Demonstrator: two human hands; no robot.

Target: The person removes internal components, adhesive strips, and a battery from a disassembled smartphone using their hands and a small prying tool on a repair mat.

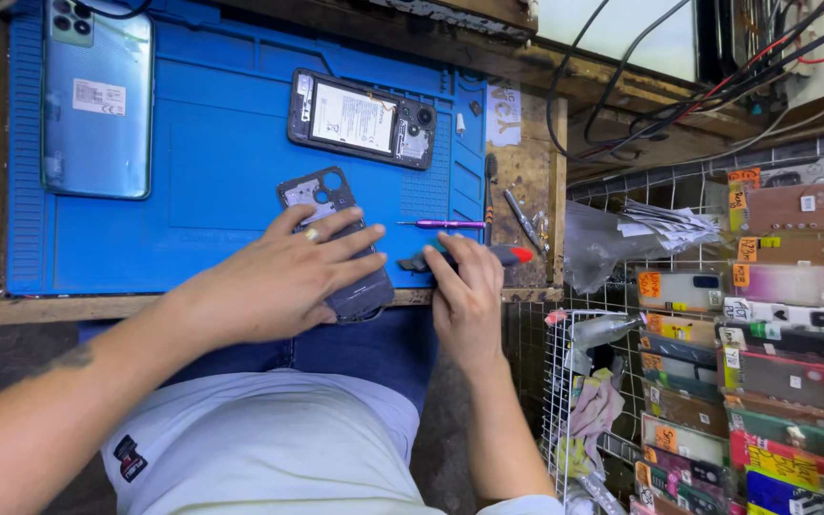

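My left hand (283,277) lies flat, fingers spread, on a dark phone frame (321,195) at the front edge of the blue work mat (202,143). A ring shows on one finger. My right hand (464,291) grips a tool with a dark handle and a red tip (517,254) beside the frame's right edge. A thin purple screwdriver (445,224) lies on the mat just above my right hand. An opened phone (362,118) showing its battery rests farther back.
A pale blue phone back cover (97,95) lies at the mat's far left. Metal tweezers (525,221) sit on the wooden bench right of the mat. A wire rack (574,401) and rows of packaged phone cases (784,362) fill the right. Cables (679,86) hang at the back.
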